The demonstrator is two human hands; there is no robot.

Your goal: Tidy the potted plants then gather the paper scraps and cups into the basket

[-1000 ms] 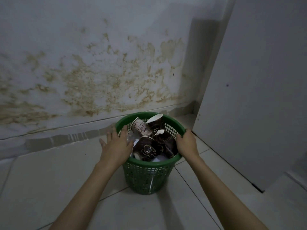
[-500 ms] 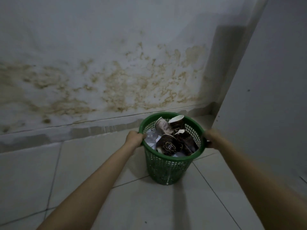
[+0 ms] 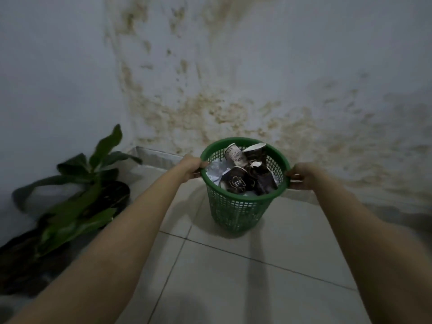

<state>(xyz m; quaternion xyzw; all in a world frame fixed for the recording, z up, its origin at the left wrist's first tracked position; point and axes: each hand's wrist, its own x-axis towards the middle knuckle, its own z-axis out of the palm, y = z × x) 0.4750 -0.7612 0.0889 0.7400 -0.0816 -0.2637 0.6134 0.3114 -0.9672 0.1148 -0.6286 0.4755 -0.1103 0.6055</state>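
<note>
Round green plastic mesh basket upright, long axis vertical, open mouth facing up toward the camera, walls tapering to a narrower base; whether the base touches the pale tiled floor or hangs just above it cannot be told. Basket sits just above frame centre, between the two hands. Left hand at the rim's 9 o'clock, fingers curled over the rim edge, gripping it. Right hand at the rim's 3 o'clock, fingers likewise curled around the rim, gripping it. Both forearms bare, reaching in from the lower corners of the frame. Inside the basket: several crumpled brown printed paper cups, lying tilted at mixed angles, one with its white inner lip turned up near 12 o'clock; white crumpled paper scraps packed on the 9 o'clock side beneath the cups. Contents reach about rim level. At 9 o'clock from the basket, well apart from it, a leafy green plant in a dark pot stands against the wall; a second dark pot with broad leaves is at the frame's 8 o'clock, blurred. Behind the basket, a white wall with brown blotchy stains, the stains thickest low down, near the floor line. Light is dim; print on the cups not legible.
</note>
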